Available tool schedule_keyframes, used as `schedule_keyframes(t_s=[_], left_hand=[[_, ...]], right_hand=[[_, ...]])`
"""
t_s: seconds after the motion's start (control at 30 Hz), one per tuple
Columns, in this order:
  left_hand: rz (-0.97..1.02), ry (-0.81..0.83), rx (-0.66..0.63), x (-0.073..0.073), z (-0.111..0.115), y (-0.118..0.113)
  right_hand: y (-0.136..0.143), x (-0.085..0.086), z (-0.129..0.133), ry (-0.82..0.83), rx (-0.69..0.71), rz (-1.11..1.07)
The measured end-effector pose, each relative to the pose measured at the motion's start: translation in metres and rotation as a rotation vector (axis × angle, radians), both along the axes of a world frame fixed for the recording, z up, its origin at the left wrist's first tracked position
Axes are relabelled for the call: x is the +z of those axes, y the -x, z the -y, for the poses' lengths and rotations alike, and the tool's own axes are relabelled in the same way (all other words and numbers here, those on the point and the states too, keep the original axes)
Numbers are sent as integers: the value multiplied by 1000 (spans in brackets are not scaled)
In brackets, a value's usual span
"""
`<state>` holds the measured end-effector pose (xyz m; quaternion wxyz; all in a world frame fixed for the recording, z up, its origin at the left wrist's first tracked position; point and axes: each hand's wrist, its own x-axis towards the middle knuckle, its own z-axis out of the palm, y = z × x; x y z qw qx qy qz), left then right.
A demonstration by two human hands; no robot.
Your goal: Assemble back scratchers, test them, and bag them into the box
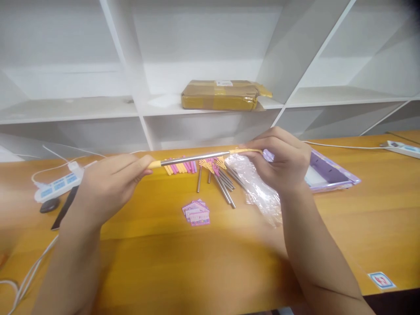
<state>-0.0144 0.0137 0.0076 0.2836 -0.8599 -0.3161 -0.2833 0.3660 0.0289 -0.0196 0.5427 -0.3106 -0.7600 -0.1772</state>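
A metal-rod hand pointer (pixel 197 158) with yellow ends is held nearly level above the table, its right end slightly higher. My left hand (pixel 113 186) pinches the yellow handle end between thumb and fingers. At the other end, the fingers of my right hand (pixel 280 159) close on the flat yellow tip, partly covering it. Below lie several more pointers (pixel 225 186) with silver rods and yellow or pink hand-shaped tips. Behind the held rod is a row of yellow, pink and purple sticks (pixel 180 167). Small purple printed cards (pixel 197 213) lie in a loose pile nearer me.
Clear plastic wrapping (pixel 262 192) and a purple tray-like box (pixel 331 175) lie at right. Power strips (pixel 59 186) (pixel 405 148) with white cables flank the table. A black mouse (pixel 49 205) sits at left. A taped brown parcel (pixel 221 95) rests on the white shelf.
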Motion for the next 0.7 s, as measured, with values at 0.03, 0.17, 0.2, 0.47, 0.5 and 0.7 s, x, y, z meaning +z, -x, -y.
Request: schedule_keyframes(t_s=[0.03,0.17,0.2,0.47,0.5,0.7], left_hand=[[11,4,2,-1,0,-1],[18,-12,-28,-7,-3,-7],[23,-30,-48,-9,-4,-9],[55,-80,-74,-15,-4,-24],[65,-91,-86,-15,-3,-25],[77,-112,-120,-16,1,-24]], right_hand=[[0,0,0,-7,2,0],[4,-4,-1,-11,46,5],[5,-5,-1,-7,53,10],[13,-6,2,6,85,26],[13,-5,3,5,83,27],[14,2,10,-4,88,25]])
